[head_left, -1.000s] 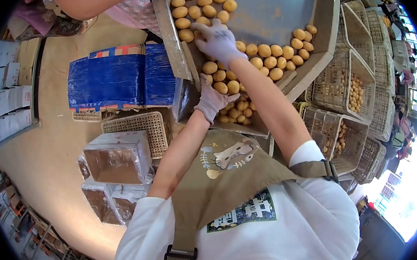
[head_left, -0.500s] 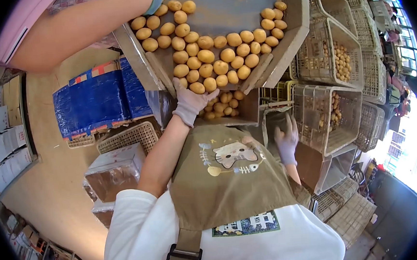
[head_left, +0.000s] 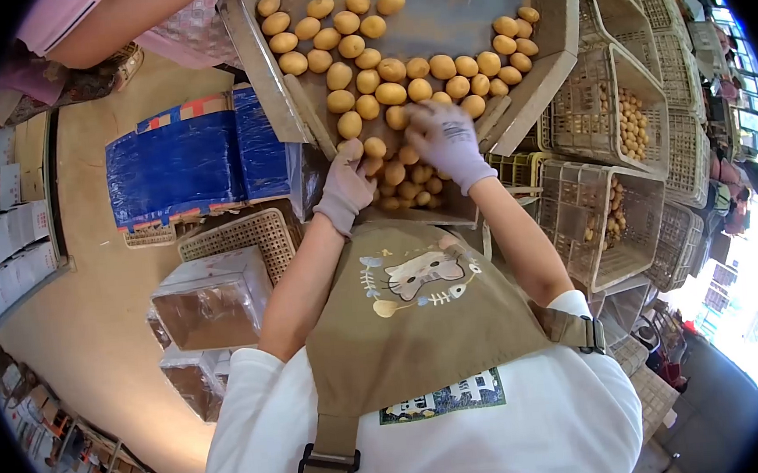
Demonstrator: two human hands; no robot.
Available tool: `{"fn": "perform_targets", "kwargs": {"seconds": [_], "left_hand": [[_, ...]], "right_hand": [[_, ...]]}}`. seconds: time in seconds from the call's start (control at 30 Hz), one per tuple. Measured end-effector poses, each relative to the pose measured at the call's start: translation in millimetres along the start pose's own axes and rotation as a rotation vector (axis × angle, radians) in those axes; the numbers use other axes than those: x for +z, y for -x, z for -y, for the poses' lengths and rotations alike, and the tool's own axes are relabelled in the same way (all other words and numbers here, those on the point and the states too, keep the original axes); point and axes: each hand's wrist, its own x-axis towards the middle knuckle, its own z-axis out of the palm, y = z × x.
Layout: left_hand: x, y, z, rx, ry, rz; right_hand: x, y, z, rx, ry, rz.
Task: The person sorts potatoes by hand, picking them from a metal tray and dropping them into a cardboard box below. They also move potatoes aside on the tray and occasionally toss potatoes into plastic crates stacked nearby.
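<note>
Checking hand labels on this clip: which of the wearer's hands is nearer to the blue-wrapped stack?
The left hand. It is right of the blue-wrapped stack, between it and the right hand, which is farther right, at the potatoes.

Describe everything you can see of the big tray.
The tray has a flat blue-grey bed, apparently metal, with brownish marks. Its raised, worn side walls angle inward toward an opening. Round yellow-brown produce rests on it. The left hand and right hand are at the opening; contact is unclear. Its far end is cut off.
</note>
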Motion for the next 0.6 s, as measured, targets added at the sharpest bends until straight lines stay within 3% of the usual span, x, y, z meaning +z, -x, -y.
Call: {"fn": "perform_targets", "kwargs": {"seconds": [0.07,0.1,0.13,0.2,0.23,0.27,0.33,0.4,0.57,0.6], "left_hand": [[0,-5,2,0.084,0.113,0.235],[2,-4,1,0.127,0.164,0.352],[14,3,-4,0.060,0.223,0.249],[41,12,-10,-0.080,0.329,0.048],[31,-3,-4,-0.085,0.348,0.162],[30,-8,-1,-0.090,0.368,0.172],[32,-8,1,-0.097,0.409,0.185],[29,-10,0,-0.101,0.423,0.229],[31,-11,-1,-0.096,0.436,0.229],[30,-12,-1,-0.101,0.443,0.237]], "right_hand": [[-12,1,0,0.098,0.027,-0.384],[-5,-3,-1,0.148,0.092,-0.322],[5,1,3,0.146,0.204,-0.225],[2,4,-5,-0.040,0.101,-0.027],[4,1,-14,-0.024,-0.166,-0.069],[1,-2,-24,0.000,-0.236,-0.197],[-46,0,-21,0.151,0.187,-0.297],[-52,-6,-47,0.318,0.391,-0.074],[-58,-16,-57,0.315,0.455,0.175],[-77,-22,-46,0.341,0.450,0.328]]}}
